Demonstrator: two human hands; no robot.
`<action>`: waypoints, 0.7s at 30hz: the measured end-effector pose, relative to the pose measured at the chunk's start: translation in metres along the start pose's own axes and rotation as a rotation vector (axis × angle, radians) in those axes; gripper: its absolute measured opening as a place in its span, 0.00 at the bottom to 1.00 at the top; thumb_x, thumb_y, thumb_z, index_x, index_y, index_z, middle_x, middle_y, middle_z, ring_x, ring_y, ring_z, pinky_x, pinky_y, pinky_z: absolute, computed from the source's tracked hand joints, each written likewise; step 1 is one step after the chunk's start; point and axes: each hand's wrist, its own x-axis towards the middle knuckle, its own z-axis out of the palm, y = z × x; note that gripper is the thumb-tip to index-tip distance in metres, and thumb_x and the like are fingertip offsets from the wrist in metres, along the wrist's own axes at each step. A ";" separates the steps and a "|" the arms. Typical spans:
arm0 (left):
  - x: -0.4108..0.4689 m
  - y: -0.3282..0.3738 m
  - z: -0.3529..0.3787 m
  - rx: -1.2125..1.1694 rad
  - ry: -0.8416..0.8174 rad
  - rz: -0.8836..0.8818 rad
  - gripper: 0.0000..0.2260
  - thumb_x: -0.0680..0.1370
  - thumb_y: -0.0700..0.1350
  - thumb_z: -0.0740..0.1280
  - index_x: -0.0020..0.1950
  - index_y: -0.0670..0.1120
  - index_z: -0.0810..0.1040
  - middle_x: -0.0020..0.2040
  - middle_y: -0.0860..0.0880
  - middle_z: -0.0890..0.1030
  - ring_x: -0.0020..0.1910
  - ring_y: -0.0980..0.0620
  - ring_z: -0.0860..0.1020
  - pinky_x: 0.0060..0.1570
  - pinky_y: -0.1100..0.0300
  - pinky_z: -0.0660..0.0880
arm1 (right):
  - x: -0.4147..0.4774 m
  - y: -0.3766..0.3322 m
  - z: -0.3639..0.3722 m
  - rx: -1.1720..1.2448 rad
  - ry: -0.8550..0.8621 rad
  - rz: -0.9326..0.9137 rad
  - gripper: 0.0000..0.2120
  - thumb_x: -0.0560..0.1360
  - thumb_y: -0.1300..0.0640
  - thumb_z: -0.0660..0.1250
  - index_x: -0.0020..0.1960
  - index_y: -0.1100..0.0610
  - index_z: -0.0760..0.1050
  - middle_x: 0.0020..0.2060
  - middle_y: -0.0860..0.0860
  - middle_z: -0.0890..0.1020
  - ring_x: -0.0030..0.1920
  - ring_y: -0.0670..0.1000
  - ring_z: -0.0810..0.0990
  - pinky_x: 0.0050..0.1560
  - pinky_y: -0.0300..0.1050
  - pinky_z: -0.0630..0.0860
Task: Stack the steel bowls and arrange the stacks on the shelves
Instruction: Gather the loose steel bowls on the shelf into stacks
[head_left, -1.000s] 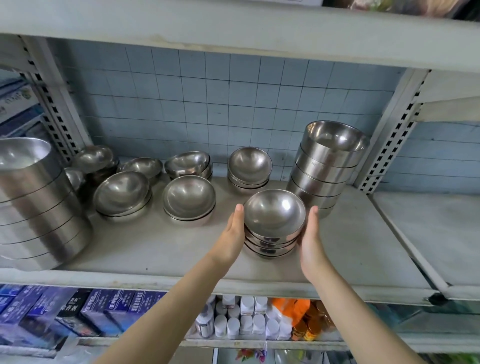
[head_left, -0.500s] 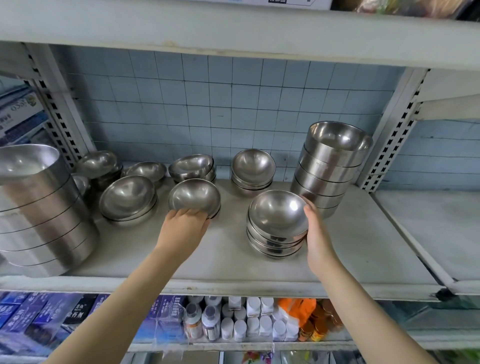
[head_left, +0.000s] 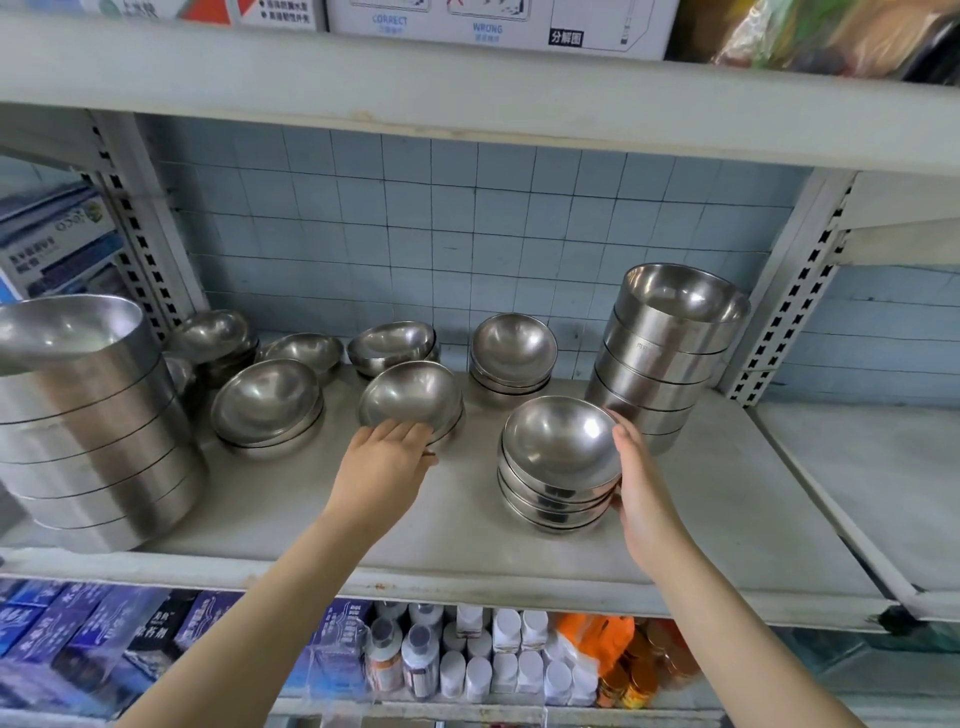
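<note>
Steel bowls, small stack (head_left: 558, 483): front of the middle shelf (head_left: 467, 535). My right hand (head_left: 644, 483) cups its right side, thumb at the top rim. Single bowl (head_left: 410, 400): tilted, left of that stack, apart from it. My left hand (head_left: 387, 457) grips its near rim.

Two bare forearms reach forward and up. The right hand (head_left: 641, 483) cups the right side of a short bowl stack (head_left: 558, 457), fingers (head_left: 623, 441) curved round it. The left hand (head_left: 384, 460), left of that stack, grips the near rim of a single bowl (head_left: 410, 397).
</note>
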 end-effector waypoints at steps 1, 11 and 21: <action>0.002 0.003 -0.003 -0.010 0.022 -0.007 0.12 0.67 0.42 0.80 0.42 0.44 0.78 0.36 0.51 0.80 0.36 0.45 0.79 0.39 0.56 0.73 | 0.001 0.000 -0.001 -0.002 -0.003 0.010 0.11 0.84 0.45 0.54 0.59 0.34 0.73 0.65 0.41 0.75 0.70 0.48 0.70 0.75 0.57 0.64; 0.037 0.071 -0.073 -0.109 0.167 0.208 0.09 0.75 0.51 0.68 0.46 0.45 0.77 0.39 0.53 0.78 0.39 0.48 0.75 0.44 0.57 0.68 | 0.015 -0.005 -0.014 0.038 -0.105 0.123 0.25 0.82 0.36 0.51 0.73 0.45 0.70 0.69 0.47 0.77 0.71 0.50 0.72 0.75 0.56 0.65; 0.029 0.110 -0.043 -0.237 -0.125 0.299 0.19 0.76 0.48 0.70 0.67 0.52 0.76 0.62 0.53 0.80 0.68 0.52 0.70 0.76 0.46 0.51 | 0.021 -0.041 -0.025 -0.074 -0.199 -0.069 0.15 0.80 0.41 0.61 0.60 0.48 0.78 0.41 0.49 0.85 0.43 0.47 0.83 0.53 0.45 0.76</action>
